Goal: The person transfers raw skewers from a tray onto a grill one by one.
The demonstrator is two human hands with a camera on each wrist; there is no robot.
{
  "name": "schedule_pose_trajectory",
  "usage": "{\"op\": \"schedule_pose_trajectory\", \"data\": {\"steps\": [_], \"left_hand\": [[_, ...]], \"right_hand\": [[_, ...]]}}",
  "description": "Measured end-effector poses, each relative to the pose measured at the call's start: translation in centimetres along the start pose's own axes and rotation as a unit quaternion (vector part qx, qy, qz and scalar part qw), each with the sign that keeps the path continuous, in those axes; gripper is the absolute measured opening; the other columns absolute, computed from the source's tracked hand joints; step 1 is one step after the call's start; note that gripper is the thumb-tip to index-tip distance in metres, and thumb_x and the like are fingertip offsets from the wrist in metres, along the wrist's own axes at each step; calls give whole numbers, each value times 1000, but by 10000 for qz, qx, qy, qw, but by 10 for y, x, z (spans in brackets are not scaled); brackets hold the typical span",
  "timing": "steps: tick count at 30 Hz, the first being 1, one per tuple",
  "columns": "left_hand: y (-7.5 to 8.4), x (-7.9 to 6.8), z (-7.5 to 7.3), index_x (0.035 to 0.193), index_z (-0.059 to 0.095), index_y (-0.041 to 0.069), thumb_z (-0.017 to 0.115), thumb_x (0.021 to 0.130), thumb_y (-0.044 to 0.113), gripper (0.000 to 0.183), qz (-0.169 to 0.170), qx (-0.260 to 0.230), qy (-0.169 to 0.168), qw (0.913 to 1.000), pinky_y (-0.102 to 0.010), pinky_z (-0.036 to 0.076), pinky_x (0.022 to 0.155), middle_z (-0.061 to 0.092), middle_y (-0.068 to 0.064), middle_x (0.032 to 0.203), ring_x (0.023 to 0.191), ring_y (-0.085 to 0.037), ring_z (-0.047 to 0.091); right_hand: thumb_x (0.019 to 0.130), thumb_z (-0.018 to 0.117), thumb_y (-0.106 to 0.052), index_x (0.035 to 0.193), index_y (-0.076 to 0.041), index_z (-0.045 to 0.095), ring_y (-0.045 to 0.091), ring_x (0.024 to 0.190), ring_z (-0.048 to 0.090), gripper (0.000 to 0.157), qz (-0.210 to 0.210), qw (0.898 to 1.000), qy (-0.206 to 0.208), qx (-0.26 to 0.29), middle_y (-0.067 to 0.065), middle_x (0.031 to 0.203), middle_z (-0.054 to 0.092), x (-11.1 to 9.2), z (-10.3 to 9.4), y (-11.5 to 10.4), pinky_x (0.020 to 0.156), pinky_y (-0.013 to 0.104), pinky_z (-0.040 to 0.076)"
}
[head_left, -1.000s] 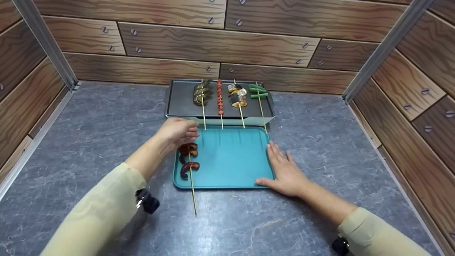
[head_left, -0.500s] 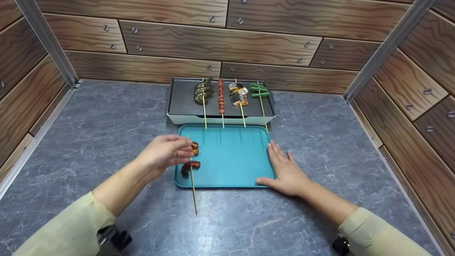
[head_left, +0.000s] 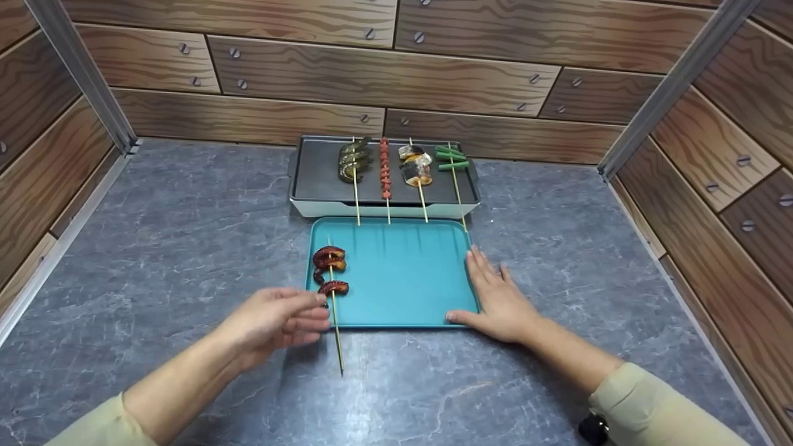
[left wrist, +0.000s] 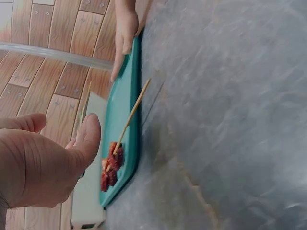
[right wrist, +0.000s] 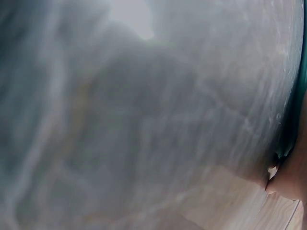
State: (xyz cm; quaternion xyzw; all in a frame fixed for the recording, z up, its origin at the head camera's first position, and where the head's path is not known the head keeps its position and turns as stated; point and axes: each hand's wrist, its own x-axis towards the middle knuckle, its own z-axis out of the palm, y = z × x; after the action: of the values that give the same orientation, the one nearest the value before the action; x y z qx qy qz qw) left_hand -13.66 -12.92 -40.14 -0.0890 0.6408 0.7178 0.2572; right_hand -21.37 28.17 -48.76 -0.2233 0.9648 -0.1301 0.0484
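Observation:
A teal tray [head_left: 403, 279] lies on the table. At its left side is a skewer of dark red, curled octopus-like pieces [head_left: 330, 257], its bare stick reaching over the near rim. My left hand [head_left: 276, 319] is just left of that stick, fingers loosely bent and thumb extended. The left wrist view shows this hand [left wrist: 48, 163] apart from the skewer [left wrist: 112, 163], with nothing in its fingers. Flat on the tray's right edge rests my right hand [head_left: 499, 303], thumb over the near corner. Only a sliver of the right hand [right wrist: 290, 175] appears in the right wrist view.
Behind the tray stands a dark grill plate [head_left: 316, 173] on a pale base. Across it lie skewers of shrimp [head_left: 354, 164], small red pieces [head_left: 385, 167], silvery fish-like chunks [head_left: 416, 170] and green stalks [head_left: 452, 158]. Wood-patterned walls [head_left: 297, 74] enclose the table.
My left hand has moved back toward me, from the tray's far left corner to its near left corner, uncovering the upper skewer pieces. The right hand and the skewer have stayed put.

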Motion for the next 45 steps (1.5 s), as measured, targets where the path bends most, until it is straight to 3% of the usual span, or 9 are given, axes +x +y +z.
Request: {"op": "schedule_pose_trajectory", "data": {"steps": [8, 20, 35, 40, 45], "left_hand": [[-19, -1, 0, 139, 49, -15, 71, 103, 21, 56, -337, -42, -110, 9994, -44, 62, 93, 69, -29, 124, 109, -31, 74], [-36, 5, 3, 137, 52, -14, 70, 102, 22, 53, -674, -146, -108, 9976, -47, 62, 92, 71, -28, 121, 105, -32, 75], [-52, 16, 19, 134, 51, -11, 69, 102, 23, 50, -836, -437, -187, 9954, -48, 62, 92, 69, -30, 123, 105, -36, 75], [-53, 16, 20, 128, 54, -11, 69, 102, 22, 44, -861, -430, -261, 9950, -44, 64, 88, 74, -24, 112, 95, -29, 77], [-50, 15, 17, 120, 61, -7, 69, 102, 12, 28, -629, -427, -517, 9958, -39, 64, 85, 76, -15, 102, 88, -22, 77]], "right_hand": [[92, 61, -78, 168, 2, 3, 35, 163, 4, 125, -4, 10000, 40, 4, 20, 176, -2, -1, 1, 1, 128, 65, 4], [92, 62, -76, 168, 3, 5, 36, 162, 6, 124, 12, 10000, 56, 11, 21, 176, 0, -2, -1, -1, 127, 66, 6], [92, 60, -79, 168, 2, 3, 34, 162, 4, 125, 23, 10000, 14, -45, 19, 176, -2, -2, 2, 0, 128, 64, 3], [92, 60, -79, 168, 2, 3, 35, 162, 5, 125, -13, 10000, 37, -63, 20, 176, -2, -2, 1, 0, 128, 65, 4], [92, 62, -77, 168, 3, 4, 35, 162, 6, 124, -13, 10000, 52, 16, 20, 176, -1, -1, 0, 0, 127, 66, 4]]}}
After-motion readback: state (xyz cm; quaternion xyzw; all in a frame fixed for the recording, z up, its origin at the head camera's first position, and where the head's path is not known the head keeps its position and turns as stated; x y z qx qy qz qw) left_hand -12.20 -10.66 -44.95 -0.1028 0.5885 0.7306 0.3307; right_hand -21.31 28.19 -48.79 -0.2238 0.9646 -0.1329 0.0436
